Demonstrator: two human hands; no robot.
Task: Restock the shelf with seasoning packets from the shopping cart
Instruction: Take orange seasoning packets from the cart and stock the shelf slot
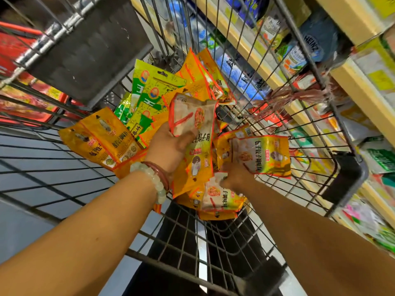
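Inside the wire cart (288,133), the left hand (171,146) grips a yellow packet (192,124); the right hand (235,174) pinches another packet (265,154). Green packets (149,92) lie behind, the shelf (346,75) alongside.

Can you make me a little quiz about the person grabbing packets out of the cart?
1. True or false: the left hand holds a stack of yellow packets.
2. Which wrist wears the bracelets? A) left B) right C) both
3. Fill in the word: the green packets lie inside the shopping ____.

Key:
1. True. Its fingers curl round the stack, held up over the pile.
2. A. A pale bead bracelet and a reddish one sit on the left wrist; the right hand, which grips another packet, has a bare wrist.
3. Cart. They lie among the yellow packets at the far end of the basket.
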